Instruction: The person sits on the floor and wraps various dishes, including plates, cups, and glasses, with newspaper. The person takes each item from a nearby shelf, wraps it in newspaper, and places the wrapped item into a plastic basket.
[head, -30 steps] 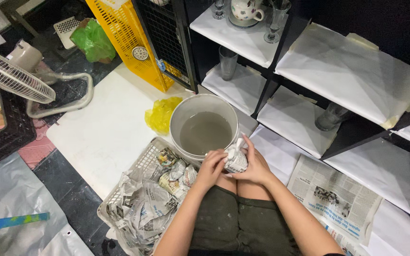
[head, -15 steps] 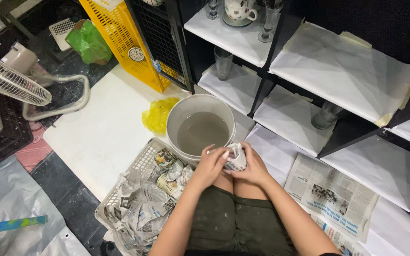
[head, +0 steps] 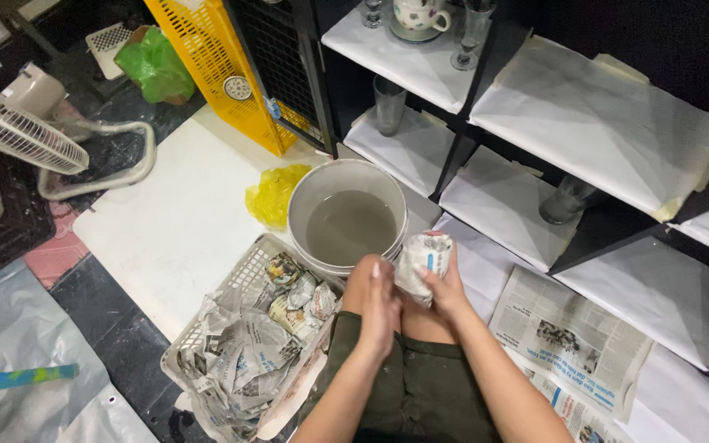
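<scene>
Right hand (head: 445, 287) wrapped around a crumpled newspaper-wrapped bundle (head: 423, 261), held upright-ish just over the rim of the grey round plastic bucket (head: 346, 217) – bundle up and away from the knees. Left hand (head: 381, 299) loosely curled, holding nothing, just beside it on the near side. White plastic basket of crumpled newspaper (head: 244, 349) sitting further left on the floor – left hand nearer to that.
</scene>
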